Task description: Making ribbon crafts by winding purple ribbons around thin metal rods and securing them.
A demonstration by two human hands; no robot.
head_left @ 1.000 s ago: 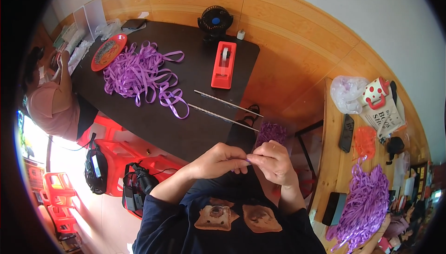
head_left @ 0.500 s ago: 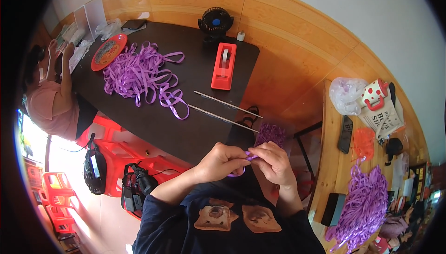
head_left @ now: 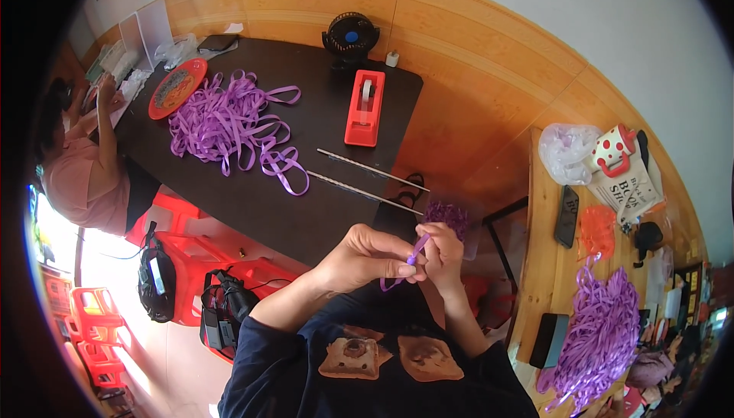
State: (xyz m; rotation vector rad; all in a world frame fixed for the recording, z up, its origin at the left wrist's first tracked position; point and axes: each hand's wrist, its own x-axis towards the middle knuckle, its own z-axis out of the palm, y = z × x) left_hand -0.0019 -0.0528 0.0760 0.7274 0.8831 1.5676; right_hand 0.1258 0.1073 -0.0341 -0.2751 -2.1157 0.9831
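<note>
Lettering (head_left: 631,195) marks a cream bag (head_left: 615,188) at right while both hands (head_left: 365,256) pinch purple ribbon (head_left: 420,246).

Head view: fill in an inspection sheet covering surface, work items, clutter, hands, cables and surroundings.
Surface: dark table, partly covered.
Work items: ribbon, held in the air; ribbon heap on the table; two rods lying across its right edge.
Clutter: tape dispenser, fan, red plate on the table.
Left hand: pinching the ribbon.
Right hand: fingers gripping the ribbon's upper part.
Cables: thin black cord near the left forearm; ends unclear.
Surroundings: co-worker and red stools at left; wooden table at right, bearing another heap.
</note>
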